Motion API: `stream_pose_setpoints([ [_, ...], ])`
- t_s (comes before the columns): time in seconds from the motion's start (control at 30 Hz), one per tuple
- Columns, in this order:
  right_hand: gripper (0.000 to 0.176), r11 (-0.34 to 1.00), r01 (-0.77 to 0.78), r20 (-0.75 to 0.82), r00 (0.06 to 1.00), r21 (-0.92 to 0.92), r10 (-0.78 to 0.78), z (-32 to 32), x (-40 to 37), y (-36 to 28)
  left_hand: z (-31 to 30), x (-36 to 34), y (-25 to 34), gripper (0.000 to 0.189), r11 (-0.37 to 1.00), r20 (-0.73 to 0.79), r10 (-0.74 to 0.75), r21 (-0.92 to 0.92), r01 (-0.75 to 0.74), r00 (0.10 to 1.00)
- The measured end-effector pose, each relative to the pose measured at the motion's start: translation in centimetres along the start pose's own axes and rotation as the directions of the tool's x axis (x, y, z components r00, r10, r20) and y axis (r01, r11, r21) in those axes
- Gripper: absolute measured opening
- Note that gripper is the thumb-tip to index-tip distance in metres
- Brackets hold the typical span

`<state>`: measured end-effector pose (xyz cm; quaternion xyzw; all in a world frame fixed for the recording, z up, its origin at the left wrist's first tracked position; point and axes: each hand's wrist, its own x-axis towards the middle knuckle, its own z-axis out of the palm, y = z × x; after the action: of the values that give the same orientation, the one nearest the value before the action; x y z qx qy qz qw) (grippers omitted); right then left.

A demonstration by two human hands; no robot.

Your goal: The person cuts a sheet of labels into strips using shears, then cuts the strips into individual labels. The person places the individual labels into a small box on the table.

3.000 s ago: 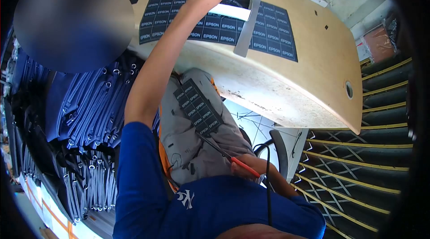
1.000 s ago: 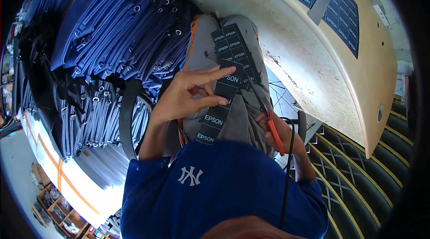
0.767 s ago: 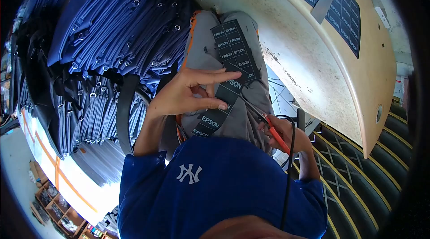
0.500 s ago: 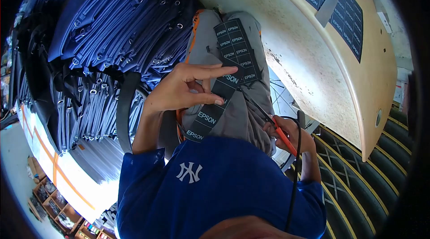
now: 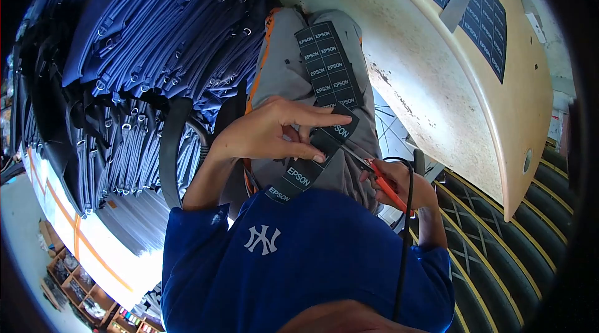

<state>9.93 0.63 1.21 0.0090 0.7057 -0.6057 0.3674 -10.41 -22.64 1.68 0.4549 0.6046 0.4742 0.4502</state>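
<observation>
A black strip of labels [image 5: 298,176] printed EPSON is pinched in my left hand [image 5: 265,130], the thumb and fingers gripping its upper part. The strip slants over my lap, its lower end against my blue shirt. Scissors with red-orange handles [image 5: 388,188] sit in my right hand [image 5: 410,184], fingers wrapped round the loops. Their blades point up and left, the tips right at the strip's edge and partly hidden by it. Just above, a two-column sheet of EPSON labels [image 5: 328,66] lies on my grey trousers, its lower end overlapped by the strip.
Stacks of blue straps with metal rings [image 5: 156,27] crowd the left side. A pale curved tabletop [image 5: 449,114] rises at the right, with another EPSON label sheet [image 5: 485,30] on it. A black cord [image 5: 405,258] hangs over my right side. Small shelves [image 5: 81,286] stand at lower left.
My left hand has moved right and slightly down with the strip, uncovering more of the sheet on my lap. The scissors have shifted slightly left, and the strip now meets their blades.
</observation>
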Motion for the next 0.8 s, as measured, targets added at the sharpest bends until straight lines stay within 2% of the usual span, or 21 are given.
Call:
stream_pose_setpoints([
  [0.07, 0.044, 0.988, 0.03, -0.085, 0.995, -0.151, -0.043, 0.4, 0.1, 0.6, 0.2, 0.2, 0.1, 0.053, 1.0, 0.0, -0.001, 0.007, 0.001, 1.0],
  [0.2, 0.04, 0.996, 0.018, -0.046, 0.999, -0.083, -0.022, 0.4, 0.5, 0.7, 0.3, 0.3, -0.2, 0.053, 1.0, 0.006, -0.005, -0.029, 0.005, 1.0],
  [0.37, 0.037, 1.0, 0.001, -0.083, 0.997, -0.024, -0.003, 0.7, 0.5, 0.8, 0.1, 0.3, 0.1, 0.053, 0.999, 0.018, -0.014, -0.052, 0.014, 1.0],
  [0.47, 0.039, 0.998, -0.025, -0.059, 0.998, -0.049, 0.022, 0.5, 0.5, 0.8, 0.0, 0.4, 0.2, 0.053, 0.994, 0.05, -0.082, -0.072, 0.085, 0.995],
  [0.57, 0.044, 0.993, -0.03, -0.043, 0.999, -0.118, 0.025, 0.4, 0.4, 1.4, 0.1, 0.5, 0.1, 0.054, 0.995, 0.048, -0.055, -0.083, 0.058, 0.997],
  [0.63, 0.046, 0.989, -0.024, -0.071, 0.997, -0.146, 0.014, 0.6, 0.3, 1.8, 0.2, 0.5, -0.2, 0.056, 0.997, 0.017, 0.056, -0.05, -0.055, 0.998],
  [0.8, 0.048, 0.983, -0.013, -0.078, 0.997, -0.186, -0.002, 0.8, 0.2, 2.0, 0.3, 0.5, -0.4, 0.061, 0.996, 0.029, 0.058, -0.076, -0.056, 0.998],
])
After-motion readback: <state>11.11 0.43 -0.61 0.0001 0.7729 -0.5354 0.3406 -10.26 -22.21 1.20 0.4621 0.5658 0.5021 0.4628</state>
